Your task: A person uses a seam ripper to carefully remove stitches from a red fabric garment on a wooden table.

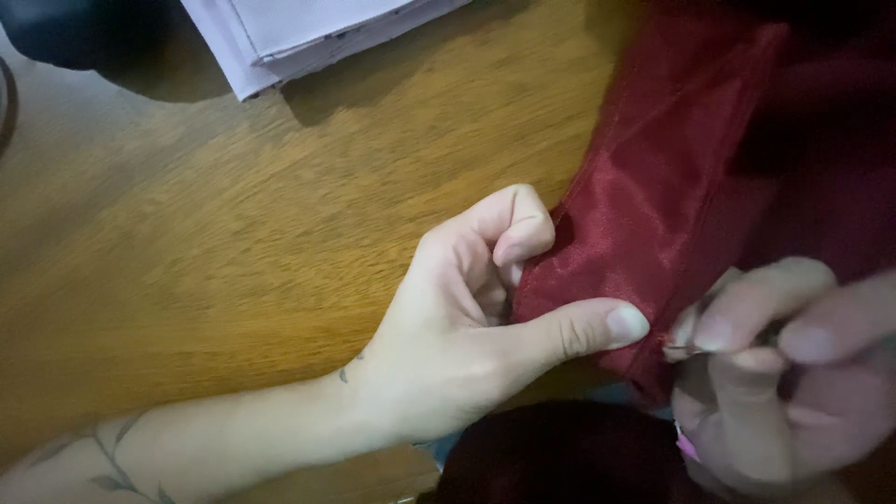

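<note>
A shiny dark red fabric (672, 177) lies over the right side of a wooden table (233, 233). My left hand (476, 308) pinches its folded edge, thumb on top and fingers curled underneath. My right hand (784, 364), blurred and close to the camera, pinches a thin needle-like thing (686, 348) at the fabric's edge just right of my left thumb. The needle's shape is hard to make out.
Folded pale lilac cloth or paper (299, 37) sits at the table's far edge. A dark object (65, 33) fills the top left corner. More dark red cloth (560, 457) bunches at the bottom, near me.
</note>
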